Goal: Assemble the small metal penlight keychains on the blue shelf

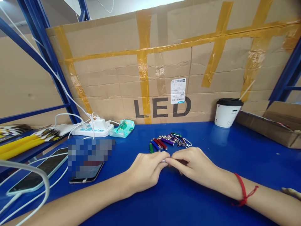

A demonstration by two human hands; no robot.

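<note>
My left hand (pixel 148 168) is closed in a pinch, and a small silvery piece (pixel 163 161) shows between its thumb and fingers. Fingertip to fingertip with it, my right hand (pixel 195 163) is pinched too; whatever lies in its fingers is hidden. Just beyond the hands lie short metal tubes: a green tube (pixel 151 148), a blue tube (pixel 155 145), red tubes (pixel 163 144) and a purple tube (pixel 168 141). Beside them is a pile of small round silver pieces (pixel 166 137). Several carabiner clips lie at the right of the pile, among them a silver carabiner (pixel 188 143).
Two phones, a pale-edged phone (pixel 39 172) and a dark phone (pixel 88 172), lie left among white cables. Behind them are a power strip (pixel 94 129) and a tissue pack (pixel 122 128). A lidded paper cup (pixel 227 113) and an open cardboard box (pixel 270 125) stand right.
</note>
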